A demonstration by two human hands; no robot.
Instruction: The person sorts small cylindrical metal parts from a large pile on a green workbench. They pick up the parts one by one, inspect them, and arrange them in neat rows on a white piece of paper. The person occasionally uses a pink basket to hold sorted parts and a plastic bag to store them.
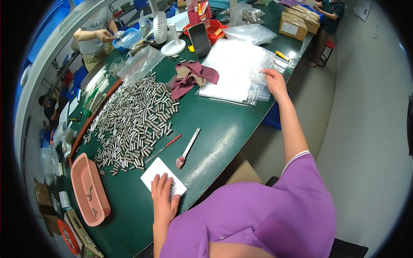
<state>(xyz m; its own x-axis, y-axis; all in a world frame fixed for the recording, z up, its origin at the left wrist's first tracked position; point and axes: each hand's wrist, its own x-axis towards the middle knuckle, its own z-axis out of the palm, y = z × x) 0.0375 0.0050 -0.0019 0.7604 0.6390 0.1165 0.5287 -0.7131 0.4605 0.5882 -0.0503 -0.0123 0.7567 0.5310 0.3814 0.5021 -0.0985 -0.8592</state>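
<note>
Because the clear plastic bags [261,93] lie layered at the far side of the green counter [215,136], close to its right edge, I'd worry that thin films clinging together could bring several along at once. A sideways tug might also drag the slick pile over that edge, or knock the yellow tube [282,56] resting near it. On the near side, an uneven push from the palm could fan out the white paper slips [155,170], and a careless sweep could send the red-handled tool [165,147] into the heap of metal cylinders [133,124], which look ready to roll.

The person's right arm reaches forward, almost straight, its forearm passing beyond the counter's edge and the hand turned inward over the bags. The right hand [276,81] has a narrow grip, fingertips drawn together at the film; I can't tell whether any plastic is pinched, or how many layers. The left hand [162,193] comes up from the lower edge with its forearm low, palm down on the slips, fingers slightly spread and thumb held away, its grip wide and pressing rather than grasping.
</note>
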